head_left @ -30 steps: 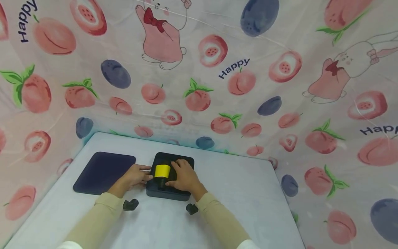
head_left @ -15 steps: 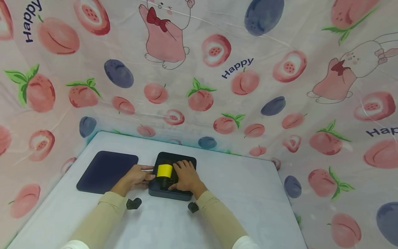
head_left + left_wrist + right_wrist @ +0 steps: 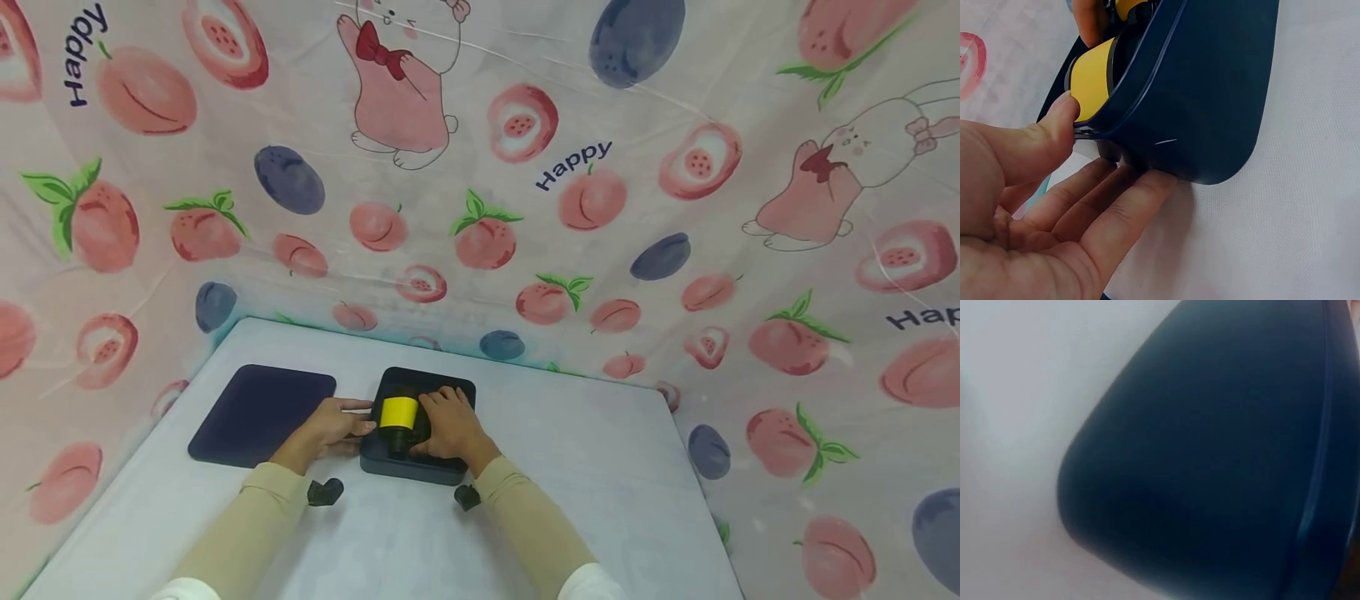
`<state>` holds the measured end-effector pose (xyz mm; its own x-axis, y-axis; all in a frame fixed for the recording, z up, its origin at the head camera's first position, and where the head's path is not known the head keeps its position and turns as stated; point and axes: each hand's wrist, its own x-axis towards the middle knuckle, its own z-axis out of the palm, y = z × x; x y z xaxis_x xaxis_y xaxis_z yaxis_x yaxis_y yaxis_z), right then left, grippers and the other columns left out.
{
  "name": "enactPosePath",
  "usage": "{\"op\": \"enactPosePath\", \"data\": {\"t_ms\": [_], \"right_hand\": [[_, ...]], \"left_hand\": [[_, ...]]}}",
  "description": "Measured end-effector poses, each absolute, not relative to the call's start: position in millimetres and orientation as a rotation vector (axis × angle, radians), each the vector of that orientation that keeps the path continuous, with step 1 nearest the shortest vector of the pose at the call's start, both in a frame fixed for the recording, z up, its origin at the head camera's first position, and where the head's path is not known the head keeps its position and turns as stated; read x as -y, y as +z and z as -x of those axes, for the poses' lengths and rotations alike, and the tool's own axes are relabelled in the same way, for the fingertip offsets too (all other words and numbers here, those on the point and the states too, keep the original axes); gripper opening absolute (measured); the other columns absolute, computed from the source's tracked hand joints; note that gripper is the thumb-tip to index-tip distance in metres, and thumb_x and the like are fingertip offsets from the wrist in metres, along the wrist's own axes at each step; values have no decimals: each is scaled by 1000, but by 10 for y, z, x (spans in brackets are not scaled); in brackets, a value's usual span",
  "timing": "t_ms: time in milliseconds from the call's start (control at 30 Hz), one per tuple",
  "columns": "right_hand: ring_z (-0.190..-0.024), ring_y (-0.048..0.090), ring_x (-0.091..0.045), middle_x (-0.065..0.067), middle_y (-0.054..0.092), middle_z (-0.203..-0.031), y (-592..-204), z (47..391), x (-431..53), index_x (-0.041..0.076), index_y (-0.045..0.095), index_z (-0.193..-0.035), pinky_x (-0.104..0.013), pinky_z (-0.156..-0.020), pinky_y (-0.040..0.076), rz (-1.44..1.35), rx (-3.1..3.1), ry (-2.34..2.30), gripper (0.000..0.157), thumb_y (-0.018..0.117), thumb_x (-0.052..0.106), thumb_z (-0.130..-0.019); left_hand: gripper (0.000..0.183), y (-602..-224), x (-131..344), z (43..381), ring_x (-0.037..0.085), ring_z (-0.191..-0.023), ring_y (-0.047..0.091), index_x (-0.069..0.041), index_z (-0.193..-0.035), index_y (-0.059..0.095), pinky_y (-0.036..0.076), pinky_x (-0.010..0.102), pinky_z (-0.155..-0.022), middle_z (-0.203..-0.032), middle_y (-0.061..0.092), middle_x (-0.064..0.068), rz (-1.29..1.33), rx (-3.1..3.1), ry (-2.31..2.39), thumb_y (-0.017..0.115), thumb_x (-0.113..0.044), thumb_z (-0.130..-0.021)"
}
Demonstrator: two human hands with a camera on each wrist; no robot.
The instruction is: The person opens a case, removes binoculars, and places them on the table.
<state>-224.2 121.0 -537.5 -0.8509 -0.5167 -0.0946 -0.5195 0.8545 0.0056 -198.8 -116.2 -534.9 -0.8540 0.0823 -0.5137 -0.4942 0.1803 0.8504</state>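
A dark navy box point(image 3: 375, 462) with rounded corners lies on the white table, its open side up. Inside it sits a pair of black-and-yellow binoculars point(image 3: 399, 412); one yellow barrel shows, the other is mostly under my right hand. That right hand point(image 3: 452, 423) reaches into the box from the right and grips the binoculars. My left hand point(image 3: 1072, 206) holds the box's left side, thumb at the rim beside the yellow barrel, fingers against the outer wall. The right wrist view shows only the box's outer wall point(image 3: 1197, 456), with my right hand hidden.
A flat dark panel point(image 3: 255, 412) with rounded corners, like a lid, lies left of the box, partly behind my left hand. Small black devices point(image 3: 326, 492) sit at both wrists. A fruit-and-rabbit printed sheet point(image 3: 450, 208) hangs behind the table and along its sides.
The head view has shifted slightly, so everything appears a little further right. Both hands, the box and the binoculars keep nearly the same places relative to each other.
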Motion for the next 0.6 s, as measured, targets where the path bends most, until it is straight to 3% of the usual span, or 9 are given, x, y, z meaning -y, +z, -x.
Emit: {"op": "enactPosePath", "data": {"t_ms": [267,600], "right_hand": [[-142,49,-24,1,60,-151,-5309,2234,-1224,17,51,-152,-52,-127,33,817,-2968,41,95,82,67,-78],[-143,49,-25,1,60,-152,-5112,2236,-1227,17,50,-153,-50,-125,37,835,-2988,68,96,81,69,-78]], "left_hand": [[67,-5296,1138,1983,42,-126,66,0,-154,47,52,59,-106,-155,49,28,425,-1997,1711,75,0,-93],[68,-5290,1149,1979,39,-122,68,-1,-155,46,53,58,-106,-155,49,28,438,-2002,1697,75,-1,-93]]}}
